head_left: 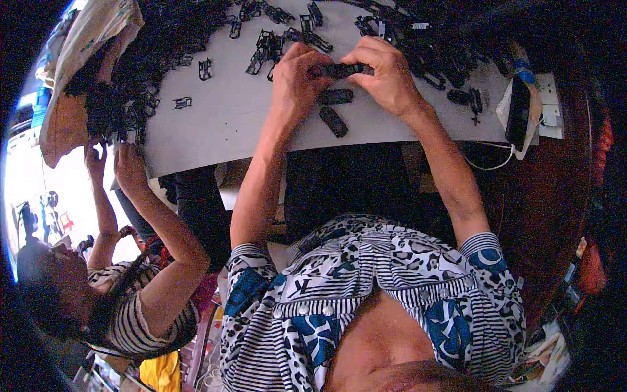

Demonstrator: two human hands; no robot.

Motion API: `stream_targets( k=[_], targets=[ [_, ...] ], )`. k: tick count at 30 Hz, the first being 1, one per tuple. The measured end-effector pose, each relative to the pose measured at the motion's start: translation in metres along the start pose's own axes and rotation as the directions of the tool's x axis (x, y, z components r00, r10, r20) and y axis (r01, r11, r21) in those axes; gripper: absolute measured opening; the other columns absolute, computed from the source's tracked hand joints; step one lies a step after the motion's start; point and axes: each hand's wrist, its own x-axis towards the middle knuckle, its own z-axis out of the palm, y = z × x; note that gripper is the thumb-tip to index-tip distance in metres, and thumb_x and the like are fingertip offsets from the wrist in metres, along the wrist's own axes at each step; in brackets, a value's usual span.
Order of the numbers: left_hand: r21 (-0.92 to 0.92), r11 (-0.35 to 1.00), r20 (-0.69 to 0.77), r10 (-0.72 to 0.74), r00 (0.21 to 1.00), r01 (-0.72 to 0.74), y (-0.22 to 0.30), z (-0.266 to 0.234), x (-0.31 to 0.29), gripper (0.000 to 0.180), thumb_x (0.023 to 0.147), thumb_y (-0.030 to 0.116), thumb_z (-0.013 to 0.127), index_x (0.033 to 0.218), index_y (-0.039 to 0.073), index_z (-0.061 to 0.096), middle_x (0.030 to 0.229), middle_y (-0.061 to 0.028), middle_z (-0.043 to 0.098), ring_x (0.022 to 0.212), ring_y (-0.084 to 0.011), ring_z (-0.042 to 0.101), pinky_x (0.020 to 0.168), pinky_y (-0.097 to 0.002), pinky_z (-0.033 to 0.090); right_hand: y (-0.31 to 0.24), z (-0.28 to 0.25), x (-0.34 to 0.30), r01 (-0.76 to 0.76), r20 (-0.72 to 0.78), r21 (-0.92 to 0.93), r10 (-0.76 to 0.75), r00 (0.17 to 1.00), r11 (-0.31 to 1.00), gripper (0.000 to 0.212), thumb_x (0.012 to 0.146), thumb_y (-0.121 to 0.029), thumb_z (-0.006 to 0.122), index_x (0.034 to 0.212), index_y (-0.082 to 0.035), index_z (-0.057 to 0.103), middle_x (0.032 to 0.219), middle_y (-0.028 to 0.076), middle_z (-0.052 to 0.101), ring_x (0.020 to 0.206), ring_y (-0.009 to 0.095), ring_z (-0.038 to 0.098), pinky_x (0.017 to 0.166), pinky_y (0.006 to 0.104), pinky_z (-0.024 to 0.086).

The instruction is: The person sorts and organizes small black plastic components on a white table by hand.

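Observation:
Between both hands, above the pale tabletop (202, 130), I hold a small black plastic part (341, 70) level. My left hand (297, 77) pinches its left end, and my right hand (384, 75) grips its right end with thumb and fingers. Just below the hands lie two dark oblong plastic pieces: one sideways (336, 97), the other slanted (334, 122). Beside my left hand is a cluster of black open-frame plastic parts (266, 49). More black parts (424, 59) are heaped beyond my right hand. Fine detail of the held part is too dark to make out.
At the left a co-worker's hands (130, 166) work at a dark pile of parts (121, 117). Loose frame parts (205, 69) lie on the table's left side. On the right edge are a dark handheld device (519, 114), a white cable (493, 164) and a power strip (550, 108).

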Motion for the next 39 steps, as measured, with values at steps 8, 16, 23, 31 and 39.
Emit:
stream_targets(
  k=[8,16,23,31,39],
  targets=[
    [0.037,0.999,-0.006,0.017,1.000,-0.017,0.003,0.001,-0.002,0.036,0.058,-0.005,0.076,0.091,0.004,0.069,0.088,-0.0093,0.060,0.078,-0.0234,0.062,0.070,-0.0313,0.051,-0.001,-0.001,0.000,0.109,-0.036,-0.052,-0.111,0.993,0.993,0.030,0.057,0.001,0.075,0.085,-0.002,0.064,0.082,0.008,0.057,0.080,0.026,0.058,0.071,0.0339,0.047],
    [-0.016,1.000,0.011,0.002,1.000,-0.002,0.009,-0.002,-0.003,0.034,0.058,-0.005,0.076,0.090,0.002,0.068,0.088,-0.0092,0.059,0.076,-0.0223,0.062,0.069,-0.0307,0.051,-0.006,-0.008,-0.001,0.005,-0.019,0.025,-0.004,1.000,1.000,0.031,0.056,-0.001,0.076,0.084,-0.003,0.063,0.084,0.009,0.058,0.085,0.028,0.058,0.074,0.0364,0.047],
    [-0.037,0.999,0.025,-0.035,0.999,0.036,0.010,-0.004,-0.005,0.035,0.058,-0.005,0.076,0.091,0.002,0.067,0.089,-0.0090,0.059,0.076,-0.0211,0.062,0.068,-0.0298,0.051,-0.009,-0.003,0.001,0.044,0.025,-0.083,-0.042,0.999,0.996,0.028,0.058,-0.001,0.075,0.082,-0.003,0.061,0.083,0.010,0.056,0.085,0.030,0.056,0.073,0.0382,0.047],
    [-0.245,0.964,0.119,-0.074,0.990,0.101,0.010,-0.017,0.002,0.053,0.061,-0.008,0.071,0.111,0.007,0.062,0.088,-0.0077,0.058,0.077,-0.0171,0.059,0.070,-0.0277,0.050,-0.011,-0.006,0.002,0.071,0.184,-0.170,-0.039,0.982,0.983,0.023,0.066,-0.007,0.072,0.082,-0.001,0.057,0.084,0.013,0.053,0.087,0.033,0.055,0.073,0.0415,0.046],
    [0.248,0.960,-0.015,0.138,0.990,-0.130,-0.007,-0.028,0.026,0.038,0.073,0.006,0.069,0.110,0.009,0.062,0.096,-0.0130,0.064,0.086,-0.0294,0.063,0.077,-0.0367,0.051,0.001,-0.010,0.060,0.161,0.010,-0.154,-0.161,0.987,0.975,0.019,0.074,-0.010,0.067,0.089,-0.002,0.057,0.087,0.015,0.056,0.084,0.035,0.058,0.073,0.0432,0.048]
  ],
)
